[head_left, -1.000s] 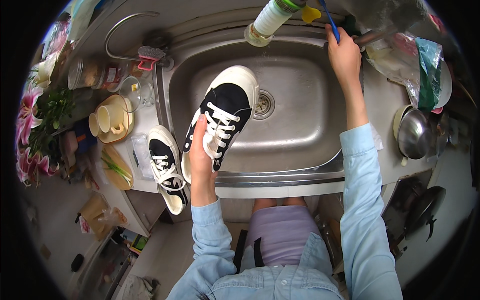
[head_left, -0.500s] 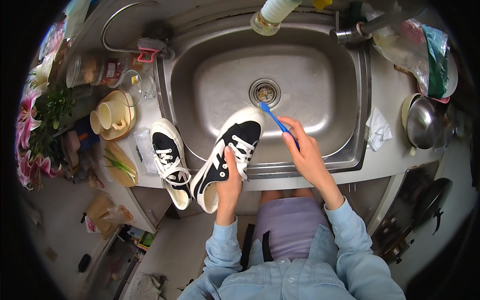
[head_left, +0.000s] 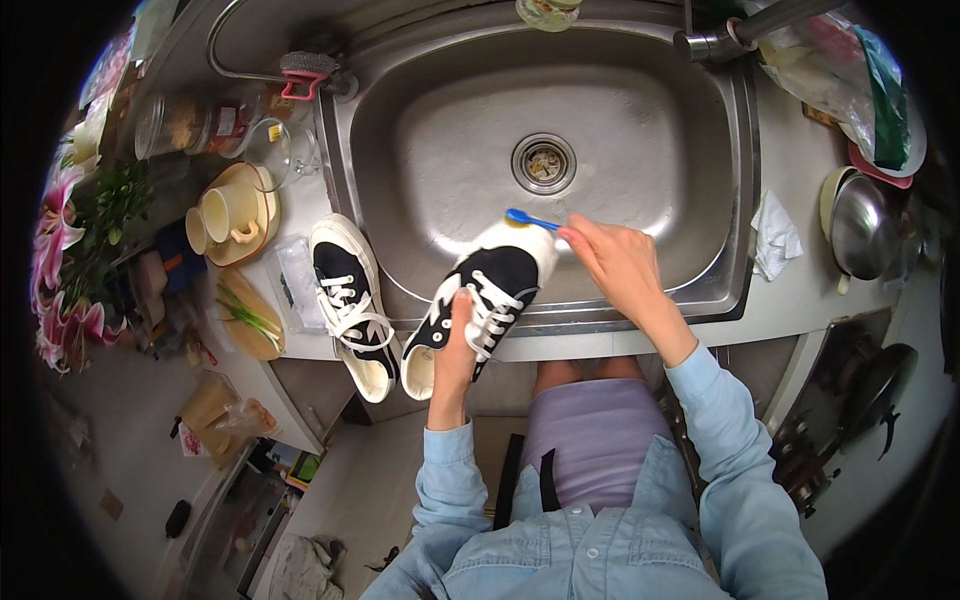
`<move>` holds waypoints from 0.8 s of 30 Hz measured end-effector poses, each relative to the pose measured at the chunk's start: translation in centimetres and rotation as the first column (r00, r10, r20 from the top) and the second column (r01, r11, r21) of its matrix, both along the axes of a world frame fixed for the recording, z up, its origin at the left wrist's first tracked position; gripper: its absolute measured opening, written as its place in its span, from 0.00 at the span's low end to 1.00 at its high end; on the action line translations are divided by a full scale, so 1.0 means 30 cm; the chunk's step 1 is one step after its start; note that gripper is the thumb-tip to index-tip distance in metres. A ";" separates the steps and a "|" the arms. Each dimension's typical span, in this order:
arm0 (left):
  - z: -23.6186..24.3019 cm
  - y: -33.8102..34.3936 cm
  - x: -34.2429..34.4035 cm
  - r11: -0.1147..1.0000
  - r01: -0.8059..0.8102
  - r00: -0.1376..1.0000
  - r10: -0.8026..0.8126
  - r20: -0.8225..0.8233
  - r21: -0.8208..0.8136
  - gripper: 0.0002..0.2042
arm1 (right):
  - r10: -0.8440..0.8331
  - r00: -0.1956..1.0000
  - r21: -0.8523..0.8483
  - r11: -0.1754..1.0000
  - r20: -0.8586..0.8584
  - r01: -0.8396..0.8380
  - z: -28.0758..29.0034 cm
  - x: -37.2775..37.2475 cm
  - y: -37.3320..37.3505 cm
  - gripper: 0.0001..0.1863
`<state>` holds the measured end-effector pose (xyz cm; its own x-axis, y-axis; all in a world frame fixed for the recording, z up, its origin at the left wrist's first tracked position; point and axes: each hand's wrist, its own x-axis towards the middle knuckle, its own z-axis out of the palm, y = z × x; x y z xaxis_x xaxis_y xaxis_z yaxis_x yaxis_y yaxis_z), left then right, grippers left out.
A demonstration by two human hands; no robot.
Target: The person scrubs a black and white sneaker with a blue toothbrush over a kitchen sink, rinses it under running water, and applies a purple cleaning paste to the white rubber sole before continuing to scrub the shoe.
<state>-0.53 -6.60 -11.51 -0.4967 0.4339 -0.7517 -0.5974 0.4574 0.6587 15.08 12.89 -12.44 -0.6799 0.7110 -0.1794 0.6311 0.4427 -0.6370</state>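
A black and white sneaker (head_left: pixel 496 272) with white laces is gripped in my left hand (head_left: pixel 456 350), its thumb along the shoe's side. The toe points up and to the right over the sink's front edge. In my right hand (head_left: pixel 620 268) is a blue toothbrush (head_left: pixel 535 220), held by its handle. The brush head meets the white rubber toe of the shoe; its bristles are hidden. A matching sneaker (head_left: pixel 350 300) lies to the left, on the counter's edge beside the sink, its heel end jutting past the front.
The steel sink (head_left: pixel 735 255) has bits in its drain (head_left: pixel 543 164). Left of it are cups (head_left: pixel 229 212) on a tray, a cutting board (head_left: pixel 245 340) with green onions and glass jars. At right lie a crumpled tissue (head_left: pixel 775 237) and a steel pan (head_left: pixel 864 225). A faucet (head_left: pixel 705 44) stands behind.
The toothbrush has swung flatter, its head now on the toe's far edge. The held sneaker has tilted further right, and my right hand has risen slightly. The whole view has shifted a little.
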 end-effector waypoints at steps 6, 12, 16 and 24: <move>-0.012 -0.014 -0.031 0.994 -0.032 0.990 0.017 0.143 0.102 0.25 | 0.028 1.000 0.073 0.997 -0.010 -0.027 -0.024 0.013 0.043 0.16; -0.013 -0.023 -0.032 0.996 0.001 0.993 -0.011 0.115 0.090 0.23 | -0.007 0.999 -0.080 0.997 0.053 0.011 0.038 0.104 0.027 0.17; -0.017 -0.017 -0.020 0.997 0.041 0.994 -0.047 0.103 0.063 0.24 | 0.045 0.999 -0.005 0.999 -0.029 -0.045 0.033 0.029 0.020 0.16; -0.033 -0.032 -0.031 0.999 0.012 0.995 -0.015 0.103 0.030 0.23 | 0.078 0.996 0.055 0.995 0.052 -0.081 0.055 0.108 0.055 0.17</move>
